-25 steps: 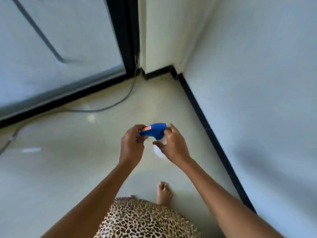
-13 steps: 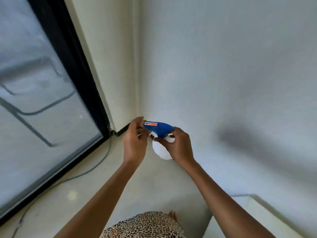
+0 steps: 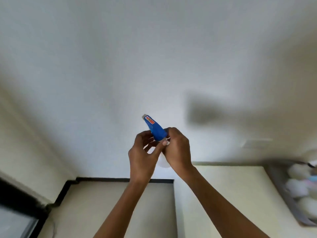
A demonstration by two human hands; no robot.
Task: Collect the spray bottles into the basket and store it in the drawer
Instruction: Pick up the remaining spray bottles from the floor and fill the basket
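A spray bottle (image 3: 155, 129) with a blue trigger head and a white body is held up in front of the white wall, nozzle pointing up and left. My right hand (image 3: 177, 149) is closed around its neck and body. My left hand (image 3: 142, 152) grips it from the left, thumb near the collar. Most of the white body is hidden behind both hands. At the right edge a grey basket (image 3: 281, 184) stands on the counter, blurred, with several white bottles (image 3: 298, 188) inside.
A cream counter top (image 3: 228, 194) runs along the wall at lower right. The floor (image 3: 106, 208) lies below with black skirting (image 3: 103, 179) at the wall's foot. A dark-framed glass door (image 3: 18, 212) is at lower left.
The view has swung up and right, off the floor corner and glass door and onto the wall, counter and basket. The bottle's nozzle has turned from pointing left to pointing up.
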